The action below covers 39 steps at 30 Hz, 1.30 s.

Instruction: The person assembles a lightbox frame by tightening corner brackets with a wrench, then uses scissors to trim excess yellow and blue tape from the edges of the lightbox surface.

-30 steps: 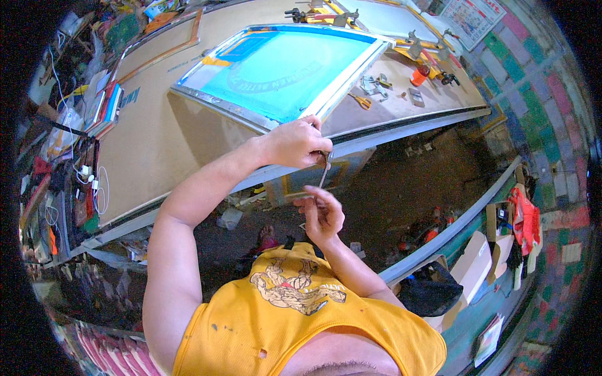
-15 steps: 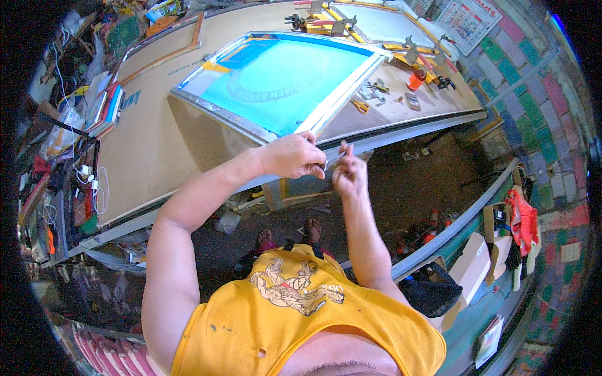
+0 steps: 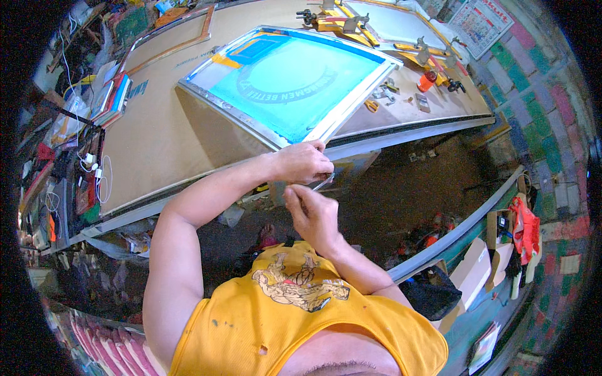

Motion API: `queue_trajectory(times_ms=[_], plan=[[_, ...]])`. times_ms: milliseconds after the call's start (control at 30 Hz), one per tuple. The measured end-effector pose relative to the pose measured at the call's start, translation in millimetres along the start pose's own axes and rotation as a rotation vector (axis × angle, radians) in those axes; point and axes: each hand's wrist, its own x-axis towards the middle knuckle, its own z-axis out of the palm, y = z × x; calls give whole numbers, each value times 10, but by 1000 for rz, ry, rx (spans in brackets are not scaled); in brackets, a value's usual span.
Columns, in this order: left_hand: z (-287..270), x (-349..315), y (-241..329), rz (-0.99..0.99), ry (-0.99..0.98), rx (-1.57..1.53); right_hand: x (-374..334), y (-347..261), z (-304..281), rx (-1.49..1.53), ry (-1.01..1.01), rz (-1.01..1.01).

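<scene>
We have a large brown board worktop (image 3: 150,138) with a pale metal edge, running across the upper half. On it, a pale-framed rectangular screen with bright blue mesh (image 3: 295,78) sits tilted, near corner at the worktop's edge. Our left hand (image 3: 304,161) is curled closed on that corner. Our right hand (image 3: 313,216) is just below, fingers loosely bent; a thin pale strip (image 3: 324,182) shows between the hands, but we can't tell which one holds it.

Right of the screen: orange-handled scissors (image 3: 372,106), a small orange-red jar (image 3: 427,81), yellow-and-red metal clamps (image 3: 342,24) beside a white yellow-rimmed panel (image 3: 389,22). Far left: brown wooden frame (image 3: 209,26), stacked books (image 3: 114,97), white charging cables (image 3: 89,160).

Room: multicoloured brick-pattern paving (image 3: 536,106) at right; a green surface (image 3: 458,341) lower right with a black bag (image 3: 431,291), an open cardboard box (image 3: 470,276) and a red plastic bag (image 3: 525,229).

Writing: dark capitals curve in a ring on the mesh; bold blue letters (image 3: 137,89) plus smaller print mark the board; a white printed sheet (image 3: 480,26) has a red heading, small print too fine. Yellow sleeveless shirt (image 3: 301,319) carries a muscular cartoon figure.
</scene>
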Motion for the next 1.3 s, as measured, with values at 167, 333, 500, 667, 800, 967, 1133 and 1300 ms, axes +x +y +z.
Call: queue_trajectory(times_ms=[167,333,500,667,800,967,1133,1300], plan=[[-78,22,-25,46,69,48,-642,613,426,518,396,-82],[-180,6,-6,54,85,40,-584,912,324,885,315,480],[-224,-117,45,67,86,1,-291,1663,-57,1257,319,700],[-100,-179,92,87,56,38,164,1453,-452,1215,427,628],[45,-263,113,75,-15,46,329,933,-548,961,262,487],[295,-313,24,62,72,19,57,331,-133,649,-36,429],[233,-195,38,68,-24,91,-518,347,356,331,124,217],[68,-163,64,89,65,38,-989,987,479,342,410,162]])
